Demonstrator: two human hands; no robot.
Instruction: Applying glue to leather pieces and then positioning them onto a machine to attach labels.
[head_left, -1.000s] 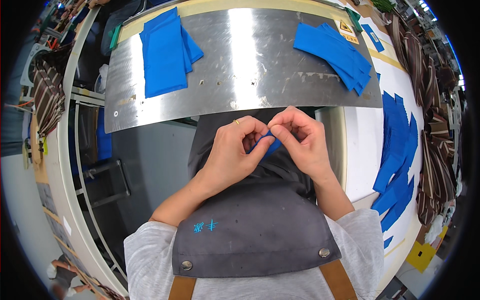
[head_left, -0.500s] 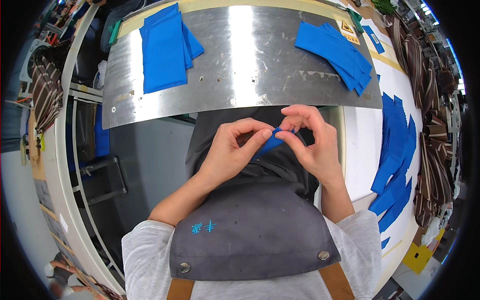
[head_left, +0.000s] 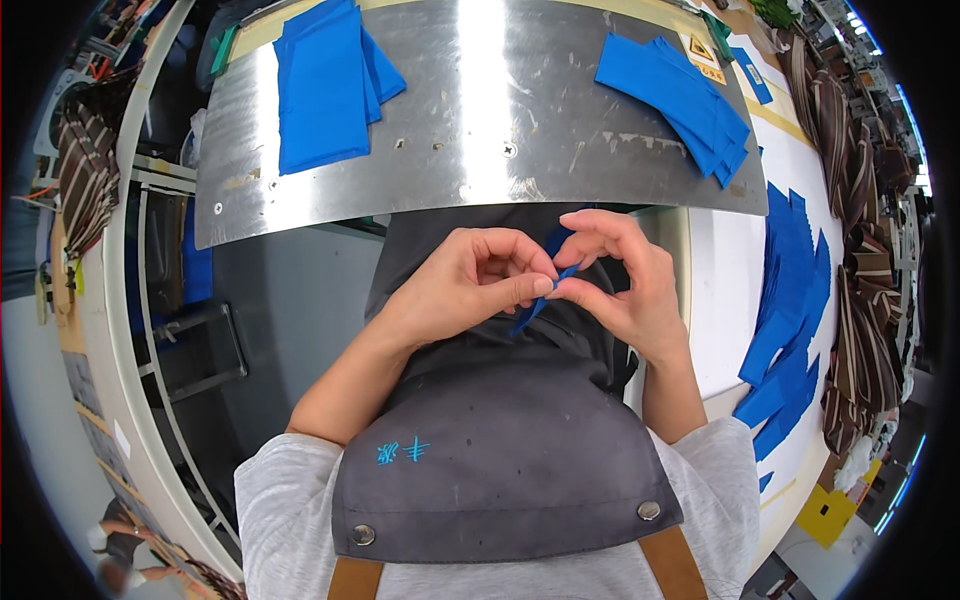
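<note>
Over my apron-covered lap, a narrow blue fabric piece (head_left: pixel 533 313) is pinched between both hands. My left hand (head_left: pixel 485 272) grips it with thumb and forefinger, the other fingers curled in. My right hand (head_left: pixel 618 275) pinches it close by, its thumb and forefinger nearly touching the left fingertips. One end of the fabric hangs below the fingers, and a bit shows above, between the hands; the part within the fingers is mostly hidden.
A metal-topped table (head_left: pixel 430 180) lies ahead, bearing a left blue fabric stack (head_left: pixel 325 100) and a right blue fabric stack (head_left: pixel 680 105). More blue pieces (head_left: pixel 785 290) cover a white surface at right, beside striped brown cloth (head_left: pixel 850 350). A metal frame (head_left: pixel 155 290) stands left.
My left fingers have shifted their pinch on the blue fabric, which now looks narrower and turned between the hands. My right hand has barely moved. The view has tilted slightly.
</note>
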